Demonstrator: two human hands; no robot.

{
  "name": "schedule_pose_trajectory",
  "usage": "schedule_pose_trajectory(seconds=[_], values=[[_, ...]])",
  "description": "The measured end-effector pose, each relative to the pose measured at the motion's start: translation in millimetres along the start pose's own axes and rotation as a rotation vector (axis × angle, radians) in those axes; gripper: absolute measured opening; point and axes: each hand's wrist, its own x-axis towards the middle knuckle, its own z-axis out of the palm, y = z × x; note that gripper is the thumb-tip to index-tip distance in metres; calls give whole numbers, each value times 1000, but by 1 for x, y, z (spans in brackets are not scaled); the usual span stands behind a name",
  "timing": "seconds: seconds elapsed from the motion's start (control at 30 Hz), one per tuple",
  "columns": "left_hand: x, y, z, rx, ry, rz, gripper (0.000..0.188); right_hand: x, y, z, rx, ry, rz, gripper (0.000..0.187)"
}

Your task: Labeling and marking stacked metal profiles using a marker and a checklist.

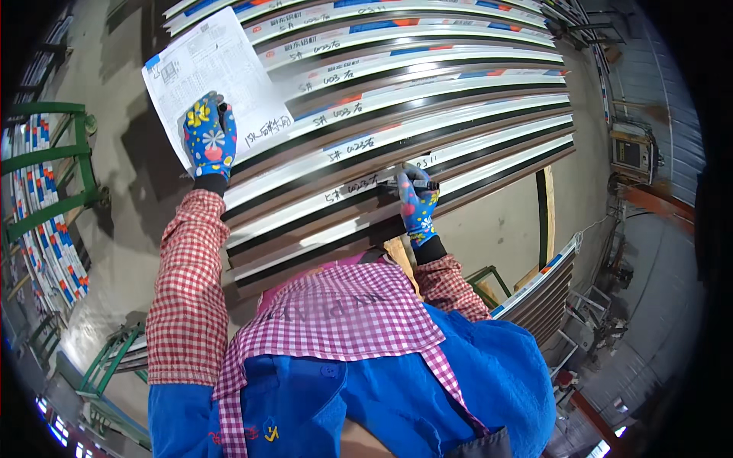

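My left hand (210, 139), in a blue patterned glove with dark fingertips, is closed on a white printed sheet of paper (248, 84). The sheet, with a table, a small drawing and handwriting, lies over the left ends of several long profiles. My right hand (417, 202), gloved alike, grips a black marker pen (429, 185) above one of the nearer profiles (305, 206). Handwritten black marks run along its white strip, to both sides of the pen. The fingers partly hide the marker's tip. Similar handwriting shows on the profiles farther away.
The brown profiles with white strips lie side by side before me. Green metal racks (50, 168) with more profiles stand at the left. A further stack of profiles (542, 294) lies at the right, by a wooden support bar (545, 214). A boxy machine (632, 153) stands farther right.
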Motion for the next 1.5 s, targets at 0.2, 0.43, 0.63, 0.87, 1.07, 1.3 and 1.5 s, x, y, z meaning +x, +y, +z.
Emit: schedule_pose_trajectory(seconds=[0.2, 0.43, 0.63, 0.87, 1.07, 1.3, 1.5], values=[[3, 1, -1, -22, -5, -9, 21, 2, -3, -4, -6, -44, 4, 13], [1, 0, 2, 3, -3, -3, 22, -19, -37, 4, 292, 52, 155, 6], [6, -1, -1, -19, 52, 64, 21, -78, -42, -17, -55, -489, 20, 18], [3, -1, 1, -6, 19, 38, 21, -85, -64, 1, 11, -536, 131, 21], [1, -3, 2, -10, 35, 44, 21, -87, -53, -2, 32, -560, 40, 22], [2, -3, 4, 3, 39, 44, 22, -86, -49, -6, 18, -575, 4, 23], [5, 0, 2, -6, 39, 38, 22, -85, -54, 0, -81, -526, 2, 21]])
